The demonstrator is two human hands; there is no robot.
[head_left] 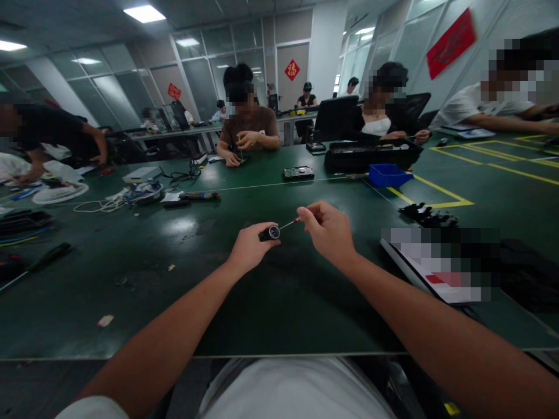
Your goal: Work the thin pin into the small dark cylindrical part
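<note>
My left hand (252,247) is closed round a small black cylindrical part (273,233), whose round end with a pale ring faces up and toward me. Between the fingers of my right hand (329,231) is a thin screwdriver (288,224) with a red handle, mostly covered by the fingers. Its metal shaft slants down left, and the tip is at the rim of the black part; whether it touches is too small to tell. Both hands are over the middle of the green table (279,314).
Ahead lie a hard drive (299,173), a blue bin (390,175) and a long black tray (373,156). To the left are a black tool (200,196), tangled cables (142,193) and a green-handled screwdriver (50,256). At right lies a white booklet (430,265). Several co-workers sit across the table.
</note>
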